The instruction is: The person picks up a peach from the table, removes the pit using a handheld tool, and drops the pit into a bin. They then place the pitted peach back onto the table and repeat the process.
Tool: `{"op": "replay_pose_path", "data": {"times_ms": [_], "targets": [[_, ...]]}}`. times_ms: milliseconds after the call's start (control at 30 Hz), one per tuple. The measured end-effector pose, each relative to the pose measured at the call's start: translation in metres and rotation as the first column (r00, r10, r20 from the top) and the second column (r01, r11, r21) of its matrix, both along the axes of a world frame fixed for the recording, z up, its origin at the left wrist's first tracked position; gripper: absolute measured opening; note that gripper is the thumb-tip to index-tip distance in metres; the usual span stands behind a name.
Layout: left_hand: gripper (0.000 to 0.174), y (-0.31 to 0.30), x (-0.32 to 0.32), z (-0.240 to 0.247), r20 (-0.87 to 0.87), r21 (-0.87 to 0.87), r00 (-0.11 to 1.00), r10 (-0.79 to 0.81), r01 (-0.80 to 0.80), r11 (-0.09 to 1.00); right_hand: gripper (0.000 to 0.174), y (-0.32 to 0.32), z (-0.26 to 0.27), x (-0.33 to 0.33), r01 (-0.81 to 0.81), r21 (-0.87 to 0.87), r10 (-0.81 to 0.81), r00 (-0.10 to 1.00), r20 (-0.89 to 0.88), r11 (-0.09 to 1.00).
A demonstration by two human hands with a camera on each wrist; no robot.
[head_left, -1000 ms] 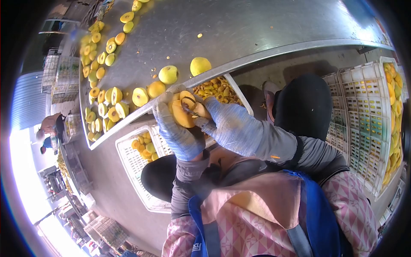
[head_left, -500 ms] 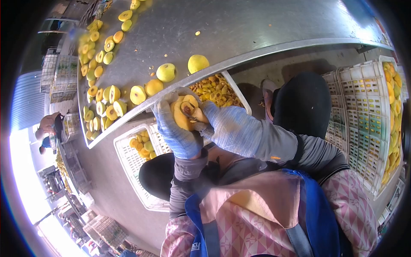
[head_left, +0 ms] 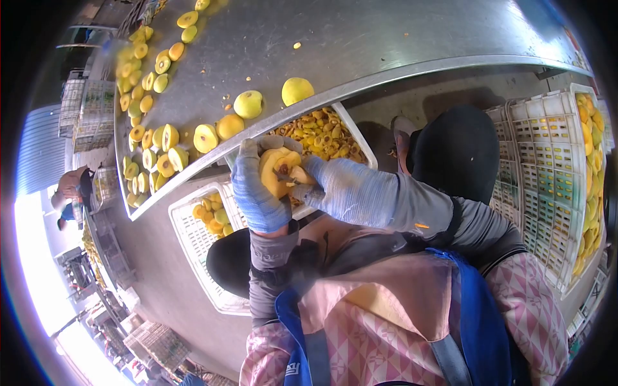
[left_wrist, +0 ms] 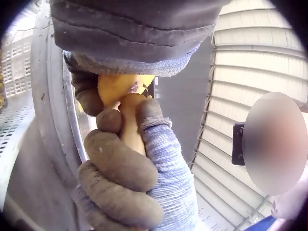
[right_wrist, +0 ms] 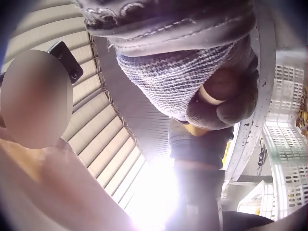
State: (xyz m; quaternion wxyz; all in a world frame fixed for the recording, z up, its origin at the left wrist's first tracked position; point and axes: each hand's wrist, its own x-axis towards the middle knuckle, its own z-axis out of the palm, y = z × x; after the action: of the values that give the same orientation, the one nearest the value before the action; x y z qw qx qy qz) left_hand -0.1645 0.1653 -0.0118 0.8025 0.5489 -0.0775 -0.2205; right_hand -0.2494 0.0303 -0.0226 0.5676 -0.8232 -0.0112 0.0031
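In the head view my gloved left hand [head_left: 254,193] cups a halved yellow peach [head_left: 273,172], its cut face with the brown centre turned toward my right hand. My right hand [head_left: 354,196], in a blue-grey knit glove, grips the wooden handle [left_wrist: 131,127] of a small coring tool. The left wrist view shows the right fingers [left_wrist: 122,159] wrapped round this handle, its head right at the peach's centre. Only the round end of the handle [right_wrist: 211,96] shows past the right fingers in the right wrist view. The tool's metal end is mostly hidden.
A steel table [head_left: 373,38] with a raised edge bears peach halves [head_left: 206,138] and whole peaches [head_left: 297,91]. Below its edge stands a white crate [head_left: 362,138] of brownish-yellow pieces. Another crate [head_left: 193,248] holds fruit at lower left; full crates [head_left: 547,193] stand at right.
The dark curved blade that showed over the peach's centre is now hardly visible. The left hand and peach have turned slightly. Both hands keep their hold.
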Motion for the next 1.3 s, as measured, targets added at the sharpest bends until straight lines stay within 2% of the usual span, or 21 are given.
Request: {"op": "replay_pose_path", "data": {"times_ms": [67,200,267,400,467,567,600,667,700,767,800,867,900,967,1000,1067,1100,1133,1200,1267,1300], "targets": [[0.036,-0.001,-0.001,0.003,0.176,0.152,0.984,0.003,-0.031,0.988,0.037,0.002,-0.007,0.000,-0.027,0.243,0.012,0.998,0.063,0.970],[0.039,-0.003,0.000,0.004,0.093,0.108,0.995,0.025,-0.035,0.994,0.036,0.005,-0.006,0.002,-0.034,0.452,0.032,0.999,0.011,0.892],[0.041,-0.003,0.000,0.004,0.123,0.139,0.992,0.034,-0.051,0.989,0.035,0.003,0.000,0.002,-0.004,0.530,0.134,0.969,-0.207,0.848],[0.044,-0.003,0.003,0.006,0.178,0.249,0.984,-0.016,-0.029,0.968,0.035,0.008,-0.015,0.001,-0.031,0.330,0.023,0.999,0.027,0.943],[0.048,-0.006,0.003,0.005,-0.040,0.155,0.999,0.005,0.002,0.988,0.035,0.008,-0.017,0.001,-0.004,0.206,-0.012,0.997,0.076,0.979],[0.051,-0.018,-0.005,0.011,-0.008,-0.097,0.999,0.035,-0.035,0.995,0.034,0.010,-0.012,0.006,0.067,0.364,-0.079,0.997,0.019,0.929],[0.051,-0.020,-0.008,0.006,-0.007,-0.097,0.999,0.033,-0.033,0.995,0.034,0.009,-0.011,0.006,0.068,0.364,-0.081,0.997,0.021,0.929],[0.052,-0.021,-0.012,-0.009,0.213,-0.038,0.969,0.126,-0.120,0.992,0.032,0.007,-0.010,0.007,0.041,0.484,-0.059,0.998,0.021,0.874],[0.052,-0.018,-0.013,-0.010,0.212,-0.034,0.969,0.127,-0.123,0.992,0.032,0.007,-0.010,0.006,0.040,0.487,-0.057,0.998,0.019,0.873],[0.050,-0.013,-0.012,-0.010,0.408,0.264,0.908,0.096,-0.218,0.940,0.030,0.006,-0.009,0.006,0.009,0.445,0.032,0.996,-0.086,0.896],[0.047,-0.013,-0.012,-0.008,0.464,0.268,0.882,0.079,-0.225,0.937,0.030,0.008,-0.012,0.005,0.012,0.446,0.030,0.996,-0.087,0.895],[0.042,-0.014,-0.011,-0.007,0.473,0.262,0.877,0.082,-0.229,0.937,0.030,0.014,-0.018,0.004,0.007,0.512,-0.085,0.988,0.130,0.859],[0.037,-0.013,-0.010,-0.007,0.484,0.257,0.871,0.088,-0.238,0.937,0.030,0.010,-0.015,0.005,0.006,0.511,-0.085,0.988,0.132,0.859],[0.040,-0.008,-0.008,-0.012,0.487,0.277,0.870,0.075,-0.236,0.932,0.031,-0.005,-0.004,0.005,-0.056,0.602,0.225,0.952,-0.209,0.796],[0.043,-0.007,-0.007,-0.013,0.489,0.296,0.870,0.063,-0.233,0.926,0.031,-0.011,0.002,0.004,-0.056,0.602,0.225,0.952,-0.209,0.796],[0.043,-0.006,-0.005,-0.008,0.526,0.373,0.850,0.026,-0.258,0.891,0.033,-0.019,0.009,0.001,0.019,0.809,0.411,0.854,-0.319,0.588],[0.042,-0.005,-0.005,-0.006,0.558,0.445,0.829,-0.013,-0.286,0.849,0.033,-0.018,0.006,0.001,0.020,0.809,0.411,0.854,-0.319,0.587],[0.042,-0.003,-0.005,-0.007,0.558,0.445,0.830,-0.014,-0.285,0.849,0.032,-0.016,0.002,0.001,-0.002,0.738,0.374,0.863,-0.340,0.675],[0.043,-0.001,-0.004,-0.008,0.401,0.398,0.916,-0.016,-0.158,0.904,0.031,-0.019,0.003,0.004,-0.023,0.655,0.334,0.873,-0.355,0.755],[0.044,-0.003,-0.003,-0.003,0.413,0.373,0.909,-0.048,-0.121,0.920,0.030,-0.029,0.013,0.006,0.173,0.931,0.610,0.715,-0.343,0.320],[0.045,-0.003,-0.004,-0.001,0.425,0.350,0.902,-0.079,-0.083,0.933,0.030,-0.030,0.010,0.005,0.172,0.931,0.611,0.714,-0.343,0.321]]}}
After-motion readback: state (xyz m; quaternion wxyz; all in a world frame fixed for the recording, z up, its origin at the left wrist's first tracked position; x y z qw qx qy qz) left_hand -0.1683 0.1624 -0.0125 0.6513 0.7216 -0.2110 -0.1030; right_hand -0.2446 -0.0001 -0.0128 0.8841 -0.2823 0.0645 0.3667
